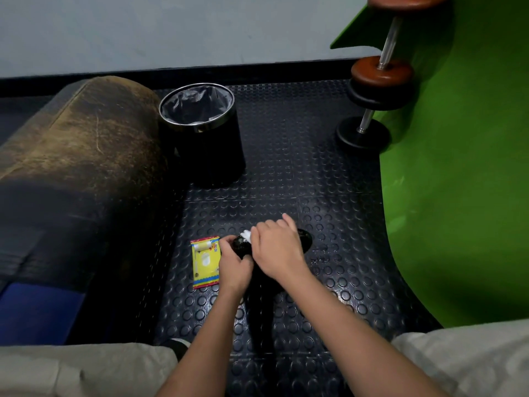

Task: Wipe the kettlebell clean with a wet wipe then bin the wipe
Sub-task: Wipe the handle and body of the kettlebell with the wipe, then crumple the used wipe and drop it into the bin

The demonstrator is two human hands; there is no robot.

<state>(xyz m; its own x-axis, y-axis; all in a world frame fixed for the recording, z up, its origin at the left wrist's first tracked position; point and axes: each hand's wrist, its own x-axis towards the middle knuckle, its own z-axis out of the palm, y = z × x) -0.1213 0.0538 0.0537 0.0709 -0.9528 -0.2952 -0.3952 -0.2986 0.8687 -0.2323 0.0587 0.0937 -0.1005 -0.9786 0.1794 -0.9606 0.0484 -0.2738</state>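
Now the left hand point(235, 263) curls its fingers around the kettlebell point(243, 245), while the right hand point(276, 247) grips the wipe point(246, 234) against it.

I see a dim scene; the floor point(286, 167) glints faintly. The arms cast a dark shadow below the hands. Edges bow from the wide lens and look soft.

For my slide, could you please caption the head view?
Left hand steadies the black kettlebell while right hand rubs a wet wipe over it.

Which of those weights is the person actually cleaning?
The black kettlebell on the floor under both hands; a white wipe rests on it. The dumbbells by the green wall stand untouched.
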